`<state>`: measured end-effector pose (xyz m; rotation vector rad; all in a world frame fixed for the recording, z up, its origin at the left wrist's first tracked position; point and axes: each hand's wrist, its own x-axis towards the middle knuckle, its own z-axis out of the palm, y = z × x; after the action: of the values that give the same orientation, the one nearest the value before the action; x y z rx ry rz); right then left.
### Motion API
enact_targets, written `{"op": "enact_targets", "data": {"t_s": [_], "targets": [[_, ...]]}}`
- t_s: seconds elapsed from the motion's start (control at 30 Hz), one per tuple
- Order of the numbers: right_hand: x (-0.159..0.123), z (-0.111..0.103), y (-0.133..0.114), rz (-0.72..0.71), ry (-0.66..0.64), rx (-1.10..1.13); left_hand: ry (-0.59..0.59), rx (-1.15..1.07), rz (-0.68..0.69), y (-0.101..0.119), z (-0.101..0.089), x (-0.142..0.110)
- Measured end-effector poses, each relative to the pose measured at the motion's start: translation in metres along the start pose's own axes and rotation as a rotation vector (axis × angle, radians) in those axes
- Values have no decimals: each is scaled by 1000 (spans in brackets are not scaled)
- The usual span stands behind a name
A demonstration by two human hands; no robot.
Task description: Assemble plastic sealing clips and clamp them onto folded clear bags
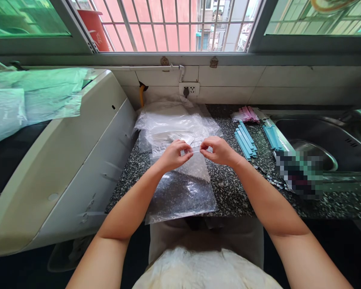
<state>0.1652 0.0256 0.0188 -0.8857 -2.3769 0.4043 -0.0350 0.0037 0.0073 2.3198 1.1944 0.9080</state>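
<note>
Pinching the top edge of a clear plastic bag [182, 188], a person works at a speckled black-and-grey granite counter [228, 188] under a barred window. The bag is thin, glossy and rectangular; it lies flat on the stone in the near middle of the counter, its lower edge reaching the counter's near rim, and what it holds cannot be told through the film. The left hand [173, 154] has thumb and forefinger closed on the bag's top strip from the left, other fingers curled. The right hand [217, 150] grips the same strip from the right, fingers likewise drawn in; the two hands sit close together, a short stretch of strip between them. Beyond the hands lies a crumpled heap of more clear bags [174, 122], against the white-tiled wall. To the right, flat turquoise plastic sticks [245, 139] lie side by side, with a second turquoise bundle [272, 136] at the sink's edge and pink sticks [248, 114] farther back. A stainless-steel sink [343, 140] at far right holds a round metal bowl [315, 152]. A white appliance [78, 160] stands at left.
</note>
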Motion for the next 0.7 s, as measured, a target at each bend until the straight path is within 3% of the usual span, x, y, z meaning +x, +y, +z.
{"op": "enact_targets", "data": {"t_s": [0.7], "targets": [[1,10,-2,-9,5,39,8,-7,30,0,2,0]]}}
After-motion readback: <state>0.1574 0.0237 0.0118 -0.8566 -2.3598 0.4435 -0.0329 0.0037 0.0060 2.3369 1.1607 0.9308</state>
